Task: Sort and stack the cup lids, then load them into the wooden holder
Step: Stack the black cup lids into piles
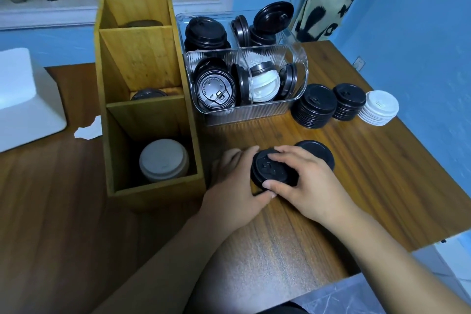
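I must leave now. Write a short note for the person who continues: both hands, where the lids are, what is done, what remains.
Left hand and right hand: both grip a small black lid stack on the table; another black lid lies behind.
Wooden holder: white lids in the near slot, dark lids deeper in the other two.
Done: three sorted stacks at right.
Left: clear bin holds mixed lids; load the stacks.

Dim, bluish cast; soft glare on table [293, 245]; wide-angle bending at edges; slight overall softness.
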Motion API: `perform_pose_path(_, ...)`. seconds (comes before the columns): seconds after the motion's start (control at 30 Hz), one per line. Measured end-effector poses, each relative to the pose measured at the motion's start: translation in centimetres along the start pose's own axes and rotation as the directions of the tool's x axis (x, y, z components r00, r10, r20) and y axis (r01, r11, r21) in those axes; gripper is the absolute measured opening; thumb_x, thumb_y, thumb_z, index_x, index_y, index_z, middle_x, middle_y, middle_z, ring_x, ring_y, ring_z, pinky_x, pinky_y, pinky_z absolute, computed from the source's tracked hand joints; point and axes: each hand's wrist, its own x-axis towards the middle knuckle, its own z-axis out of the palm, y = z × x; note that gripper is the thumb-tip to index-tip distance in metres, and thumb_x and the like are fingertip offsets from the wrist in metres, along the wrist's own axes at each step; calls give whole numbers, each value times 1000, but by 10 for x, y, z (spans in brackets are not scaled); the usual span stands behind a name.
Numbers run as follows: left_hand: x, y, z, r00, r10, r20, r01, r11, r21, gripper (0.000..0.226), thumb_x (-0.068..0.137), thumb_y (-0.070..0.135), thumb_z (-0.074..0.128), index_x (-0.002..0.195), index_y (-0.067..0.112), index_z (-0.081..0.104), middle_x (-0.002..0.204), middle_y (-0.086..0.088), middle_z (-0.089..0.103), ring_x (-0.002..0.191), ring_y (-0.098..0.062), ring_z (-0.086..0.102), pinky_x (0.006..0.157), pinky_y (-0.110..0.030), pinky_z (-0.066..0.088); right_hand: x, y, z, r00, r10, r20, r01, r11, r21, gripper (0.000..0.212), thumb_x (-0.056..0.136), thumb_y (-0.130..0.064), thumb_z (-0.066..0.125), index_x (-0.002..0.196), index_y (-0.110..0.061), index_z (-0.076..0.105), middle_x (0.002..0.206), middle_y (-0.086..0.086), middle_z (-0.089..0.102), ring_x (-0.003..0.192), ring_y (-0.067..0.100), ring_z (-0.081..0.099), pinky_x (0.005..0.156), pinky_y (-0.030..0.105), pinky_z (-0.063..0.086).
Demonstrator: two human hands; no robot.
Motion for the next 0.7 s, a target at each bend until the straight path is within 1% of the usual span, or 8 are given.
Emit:
perform_pose_path(0.1,0,0,-2,1000,21,-3,-21,1000,21,89,79,58,71,153,41,24,148,16,22,138,-14,21,115,-39,30,2,3,0,999,-12,39,12,1000,-5,64,78,-59,72,131,-23,66,142,-11,53,128,7,53,108,31,45)
perform_pose_path(0.23,2,-1,1,989,144,-38,-140,986,89,85,81,57,68,154,30,33,159,19,28,145,-2,14,122,-38,14,3,4,-1,997,-38,65,42,997,-64,72,77,-70,59,129,-21,68,142,-9,55,128,10,54,106,33,48)
perform_pose_path(0.37,3,-5,5,980,183,-76,-174,979,110,81,83,62,64,150,25,40,152,15,38,142,-6,24,118,-34,20,10,2,-13,987,-64,145,93,975,-203,68,86,-76,45,129,-29,69,141,-11,57,132,9,49,107,35,46)
perform_pose_path(0.47,3,-4,6,973,204,-110,-190,973,128,78,82,66,61,146,24,42,145,13,43,138,-9,29,114,-31,22,31,-3,-31,975,-148,166,167,980,-108,55,94,-69,44,113,-29,76,128,-6,68,125,9,56,108,40,46)
perform_pose_path(0.5,3,-4,6,973,200,-113,-185,974,130,78,83,65,62,146,24,42,145,13,42,138,-10,29,114,-31,22,41,-4,-36,979,-171,113,180,980,-80,46,96,-62,49,110,-28,76,123,-6,70,120,9,60,105,40,48)
perform_pose_path(0.57,4,-4,6,975,190,-117,-174,976,132,79,83,63,65,147,25,41,146,14,40,139,-9,27,117,-32,22,67,-11,-46,981,-173,-86,167,984,-66,31,95,-48,61,112,-24,74,115,-8,70,105,7,65,96,38,54)
perform_pose_path(0.63,3,-3,4,977,183,-112,-169,978,125,79,83,63,66,148,26,39,146,15,38,140,-7,25,119,-31,20,98,-22,-56,961,-105,-255,90,993,-70,33,94,-42,67,120,-23,70,118,-8,68,93,8,64,87,31,53)
perform_pose_path(0.7,2,-3,3,979,176,-103,-165,980,110,80,84,63,66,149,27,37,147,17,37,141,-5,23,120,-32,19,130,-36,-64,946,-43,-322,16,996,-86,41,93,-46,67,127,-23,65,126,-5,66,99,15,64,89,33,51)
